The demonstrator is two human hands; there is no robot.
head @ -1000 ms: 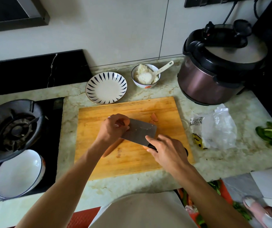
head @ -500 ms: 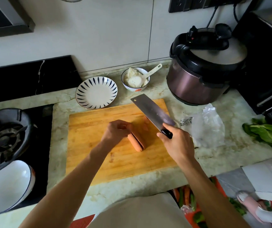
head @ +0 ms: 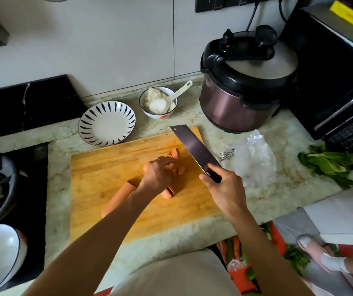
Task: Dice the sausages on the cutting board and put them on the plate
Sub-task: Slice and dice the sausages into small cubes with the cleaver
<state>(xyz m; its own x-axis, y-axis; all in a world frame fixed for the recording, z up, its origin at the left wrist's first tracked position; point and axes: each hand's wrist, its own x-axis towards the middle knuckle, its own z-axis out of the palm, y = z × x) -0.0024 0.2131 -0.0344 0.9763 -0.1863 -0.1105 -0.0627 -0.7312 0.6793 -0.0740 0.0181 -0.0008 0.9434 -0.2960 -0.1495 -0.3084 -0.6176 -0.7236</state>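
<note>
Head view: still early. Left hand [head: 158, 178] fingers curl over split sausages [head: 172, 167] mid cutting board [head: 98, 174], right hand [head: 224, 186] grips the knife [head: 194, 150]. No dice yet; plate [head: 106, 123] off the board's far-left corner is bare.

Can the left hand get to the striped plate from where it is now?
Probably yes. The left hand is busy with sausages on the cutting board, but the bare board between it and the plate leaves the way free.

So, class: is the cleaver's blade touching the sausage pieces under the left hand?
Apart. The head view shows the cleaver held by the right hand, with bare cutting board between its blade and the sausage pieces.
</note>
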